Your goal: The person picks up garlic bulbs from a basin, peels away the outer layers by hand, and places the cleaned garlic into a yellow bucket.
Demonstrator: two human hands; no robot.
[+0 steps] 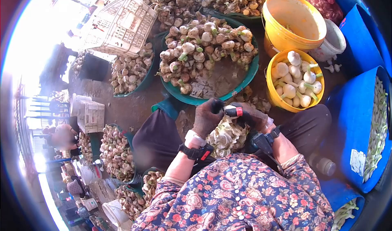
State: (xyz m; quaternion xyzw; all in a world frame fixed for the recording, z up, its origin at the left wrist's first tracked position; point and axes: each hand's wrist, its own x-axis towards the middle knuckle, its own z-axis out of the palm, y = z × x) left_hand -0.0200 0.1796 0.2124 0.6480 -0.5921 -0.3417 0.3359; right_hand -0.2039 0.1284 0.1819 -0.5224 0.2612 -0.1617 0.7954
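Note:
My left hand, in a dark worn glove, is closed with its fingers curled in front of my lap. Close beside it, my right hand, also gloved, is closed with a red band round a finger or thumb. A small pale piece shows between the hands; its kind is hard to make out. Below them lies a heap of papery garlic skins. Ahead, a green tub holds untrimmed garlic bulbs. To the right, a yellow bucket contains clean white garlic bulbs.
A larger yellow bucket and a white bucket stand at the upper right. Blue containers line the right side, some holding garlic stems. More garlic tubs and white crates spread left. A person is at far left.

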